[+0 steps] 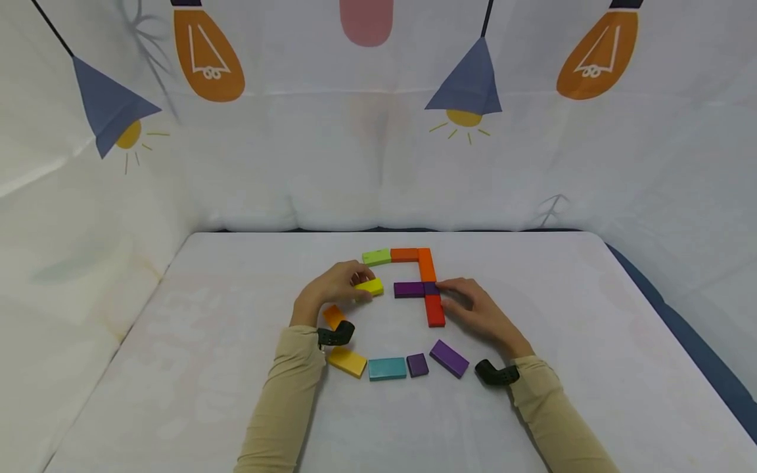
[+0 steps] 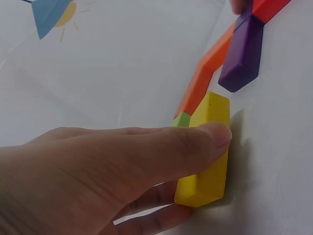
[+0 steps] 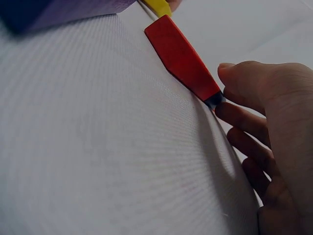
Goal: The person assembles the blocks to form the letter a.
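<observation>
My left hand point(image 1: 334, 288) pinches a yellow block point(image 1: 374, 286) between thumb and fingers; in the left wrist view this block point(image 2: 208, 183) is tilted, with a shadow beside it. A figure of joined blocks lies ahead: light green point(image 1: 376, 257), orange-red point(image 1: 405, 255), orange point(image 1: 427, 265), a small dark purple block point(image 1: 431, 288), a purple block point(image 1: 409, 290) pointing left, and red point(image 1: 434, 311). At the figure's right side, my right hand point(image 1: 481, 312) has its fingertips at the small dark purple block, fingers loosely bent. The right wrist view shows them beside the red block point(image 3: 183, 58).
Nearer on the white table point(image 1: 177, 394) lie loose blocks: orange point(image 1: 334, 316) by the left wrist, amber point(image 1: 347, 362), teal point(image 1: 387, 369), a small purple square point(image 1: 417, 365) and a slanted purple one point(image 1: 449, 359). A printed white curtain point(image 1: 296, 157) hangs behind the table.
</observation>
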Available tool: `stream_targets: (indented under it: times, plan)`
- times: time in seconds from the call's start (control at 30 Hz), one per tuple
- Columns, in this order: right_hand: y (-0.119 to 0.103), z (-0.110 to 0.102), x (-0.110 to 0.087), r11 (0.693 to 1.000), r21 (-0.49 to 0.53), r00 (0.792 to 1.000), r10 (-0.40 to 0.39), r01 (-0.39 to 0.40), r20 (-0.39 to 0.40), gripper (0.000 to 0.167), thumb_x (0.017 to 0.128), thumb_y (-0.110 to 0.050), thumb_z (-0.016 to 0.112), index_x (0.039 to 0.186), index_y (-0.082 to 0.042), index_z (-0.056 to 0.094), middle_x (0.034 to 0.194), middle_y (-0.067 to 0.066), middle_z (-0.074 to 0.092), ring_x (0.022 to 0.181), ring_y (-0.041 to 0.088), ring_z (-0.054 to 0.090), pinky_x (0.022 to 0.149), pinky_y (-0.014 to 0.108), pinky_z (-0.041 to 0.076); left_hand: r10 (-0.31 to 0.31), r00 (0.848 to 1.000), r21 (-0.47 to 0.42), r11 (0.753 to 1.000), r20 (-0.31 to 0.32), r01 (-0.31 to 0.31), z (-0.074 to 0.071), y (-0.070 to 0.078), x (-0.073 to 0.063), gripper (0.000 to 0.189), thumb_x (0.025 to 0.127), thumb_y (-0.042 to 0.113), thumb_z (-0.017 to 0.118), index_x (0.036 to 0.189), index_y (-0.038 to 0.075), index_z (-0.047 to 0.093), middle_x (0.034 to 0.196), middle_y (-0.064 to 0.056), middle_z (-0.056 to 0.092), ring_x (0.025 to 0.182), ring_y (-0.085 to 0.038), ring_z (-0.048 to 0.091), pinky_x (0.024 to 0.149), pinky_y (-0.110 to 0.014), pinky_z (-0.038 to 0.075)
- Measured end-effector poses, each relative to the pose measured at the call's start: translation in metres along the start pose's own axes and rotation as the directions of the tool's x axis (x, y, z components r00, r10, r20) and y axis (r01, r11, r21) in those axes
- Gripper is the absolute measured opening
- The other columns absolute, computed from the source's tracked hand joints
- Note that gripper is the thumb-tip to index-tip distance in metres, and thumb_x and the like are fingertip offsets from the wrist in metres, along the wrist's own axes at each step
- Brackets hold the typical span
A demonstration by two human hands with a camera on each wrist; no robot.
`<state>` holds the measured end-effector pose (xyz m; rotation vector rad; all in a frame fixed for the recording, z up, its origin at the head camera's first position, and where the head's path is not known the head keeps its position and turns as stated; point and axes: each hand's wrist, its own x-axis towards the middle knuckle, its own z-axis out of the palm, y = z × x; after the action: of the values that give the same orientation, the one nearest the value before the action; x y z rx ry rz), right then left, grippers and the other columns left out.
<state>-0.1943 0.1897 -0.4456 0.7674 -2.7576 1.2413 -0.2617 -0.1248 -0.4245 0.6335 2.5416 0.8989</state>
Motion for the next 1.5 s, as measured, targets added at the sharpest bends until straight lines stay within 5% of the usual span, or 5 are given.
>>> stream_targets:
  times: [0.77, 1.5]
  plan:
    - [-0.001, 0.004, -0.007, 1.0, 0.014, 1.0, 0.022, -0.022, 0.018, 0.039, 0.091, -0.012, 0.061, 0.129, -0.004, 0.055, 0.129, 0.014, 0.056, 0.12, 0.028, 0.048, 0.103, 0.049, 0.035, 0.034, 0.999, 0.022, 0.999, -0.001, -0.034, 0.013, 0.001, 0.002, 0.034, 0.083, 0.021, 0.073, 0.114, 0.013, 0.063, 0.106, -0.004, 0.061, 0.097, -0.019, 0.052, 0.091, -0.035, 0.047]
    - [-0.002, 0.001, 0.0, 0.999, 0.031, 0.999, 0.032, -0.032, 0.014, 0.039, 0.092, -0.013, 0.06, 0.13, -0.005, 0.055, 0.13, 0.014, 0.055, 0.122, 0.029, 0.046, 0.105, 0.053, 0.033, 0.028, 1.0, 0.055, 0.998, -0.011, -0.028, 0.01, 0.006, 0.005, 0.034, 0.083, 0.022, 0.073, 0.114, 0.015, 0.063, 0.107, -0.002, 0.061, 0.099, -0.019, 0.052, 0.093, -0.035, 0.046]
